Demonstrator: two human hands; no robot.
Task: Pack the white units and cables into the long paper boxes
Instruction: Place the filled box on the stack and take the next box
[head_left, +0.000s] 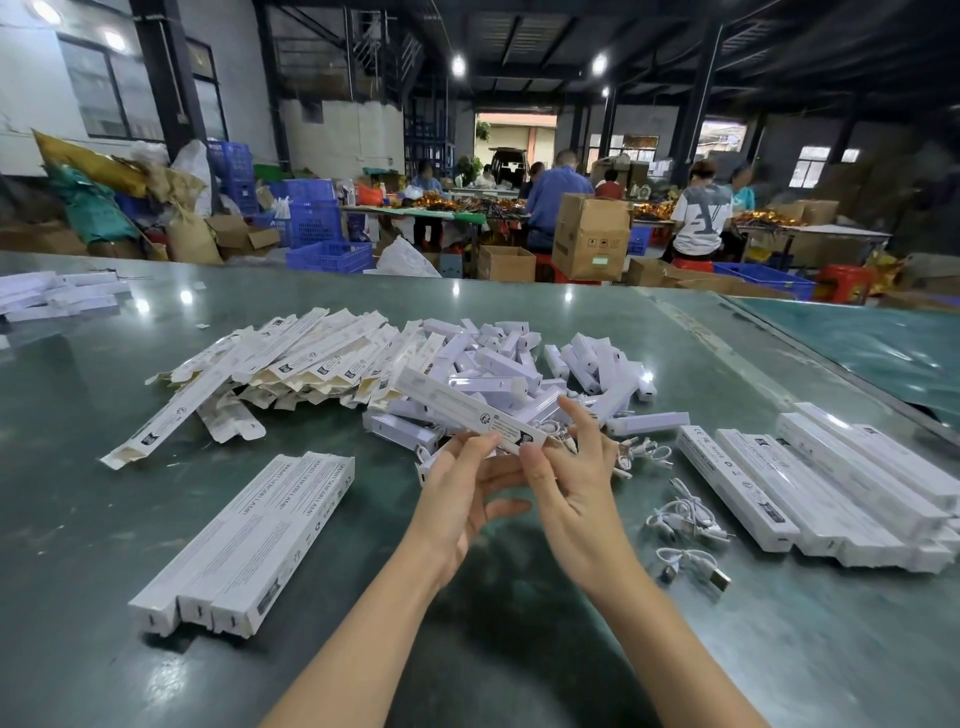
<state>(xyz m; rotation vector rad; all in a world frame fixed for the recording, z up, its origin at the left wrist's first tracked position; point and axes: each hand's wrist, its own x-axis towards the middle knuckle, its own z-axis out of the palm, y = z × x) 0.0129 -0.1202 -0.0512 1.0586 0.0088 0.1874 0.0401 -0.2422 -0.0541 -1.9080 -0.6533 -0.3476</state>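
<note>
Both hands hold one long white paper box (457, 402) above the table, its far end pointing up and left. My left hand (467, 488) pinches the near end from below. My right hand (571, 467) grips the same end from the right. Behind it lies a heap of white units (509, 358). A pile of flat unfolded boxes (291, 358) spreads to the left. Loose white cables (685, 519) lie to the right of my hands.
Three closed boxes (249, 540) lie side by side at the near left. A row of closed boxes (841, 483) lies at the right. More white boxes (57, 293) sit at the far left edge. Beyond the green table (519, 649), people work among cartons and blue crates.
</note>
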